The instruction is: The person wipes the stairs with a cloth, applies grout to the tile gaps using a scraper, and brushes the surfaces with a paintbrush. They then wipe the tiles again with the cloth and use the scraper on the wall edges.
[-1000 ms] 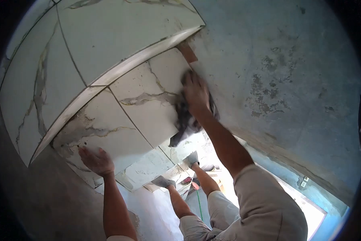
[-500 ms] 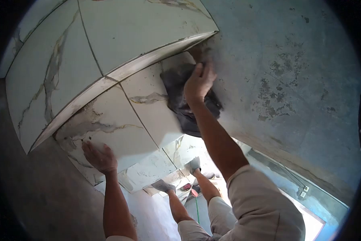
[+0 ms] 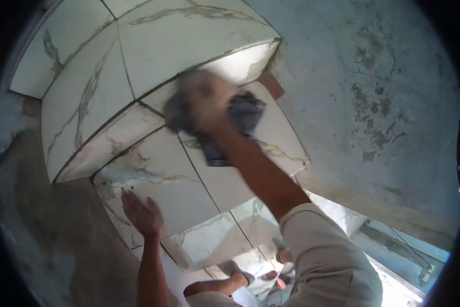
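My right hand [image 3: 208, 102], smeared by motion, presses a dark cloth [image 3: 244, 113] against the marbled stair tiles, where the lower tread meets the riser [image 3: 120, 130]. Part of the cloth hangs over the tread tile [image 3: 214, 181]. My left hand [image 3: 143, 214] lies flat on the left tile [image 3: 176, 179] of the same tread, fingers stretched out and holding nothing. Near its fingertips are two small dark spots. Brownish smears mark the tile around the riser's foot.
Above is another marbled tread [image 3: 189, 30]. A stained blue-grey wall [image 3: 373, 117] rises on the right, and a grey cement wall [image 3: 40, 220] on the left. My feet [image 3: 235, 271] stand on lower steps. A wall socket [image 3: 428, 272] is at lower right.
My right hand has swept the cloth leftward from the wall side along the riser. My left hand stays flat on its tile. The whole view has shifted slightly.
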Tool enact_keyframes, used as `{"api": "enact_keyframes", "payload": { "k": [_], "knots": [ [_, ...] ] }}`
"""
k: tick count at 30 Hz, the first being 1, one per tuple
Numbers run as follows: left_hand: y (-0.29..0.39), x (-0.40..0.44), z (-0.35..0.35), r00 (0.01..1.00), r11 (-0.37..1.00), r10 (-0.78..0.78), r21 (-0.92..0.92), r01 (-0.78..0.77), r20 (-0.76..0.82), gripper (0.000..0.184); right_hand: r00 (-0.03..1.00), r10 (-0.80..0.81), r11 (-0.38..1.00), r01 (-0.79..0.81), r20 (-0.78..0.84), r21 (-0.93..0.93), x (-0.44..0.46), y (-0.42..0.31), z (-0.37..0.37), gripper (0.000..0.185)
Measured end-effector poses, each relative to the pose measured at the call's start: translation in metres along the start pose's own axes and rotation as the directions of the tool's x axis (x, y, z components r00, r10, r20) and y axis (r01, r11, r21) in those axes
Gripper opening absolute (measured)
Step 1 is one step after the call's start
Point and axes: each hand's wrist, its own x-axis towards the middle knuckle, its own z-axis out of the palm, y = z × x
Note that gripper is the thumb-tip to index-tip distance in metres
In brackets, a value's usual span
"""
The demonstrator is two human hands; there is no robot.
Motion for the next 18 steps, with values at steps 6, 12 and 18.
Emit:
{"api": "enact_keyframes", "payload": {
  "k": [6, 12, 18],
  "knots": [
    [-0.004, -0.005, 0.007, 0.989, 0.997, 0.035, -0.059, -0.044, -0.144, 0.060, 0.881, -0.186, 0.443, 0.470, -0.434, 0.764, 0.049, 0.031, 0.036, 0.024],
    [-0.006, -0.003, 0.010, 0.996, 0.994, -0.048, -0.100, 0.040, -0.076, 0.063, 0.769, -0.415, 0.582, 0.635, 0.486, -0.508, 0.057, -0.024, -0.028, 0.050],
    [-0.003, 0.000, 0.014, 0.996, 0.997, -0.070, -0.034, 0.068, -0.048, 0.066, 0.835, -0.465, 0.716, 0.160, -0.294, -0.679, 0.067, 0.028, -0.018, 0.048]
  ]
}}
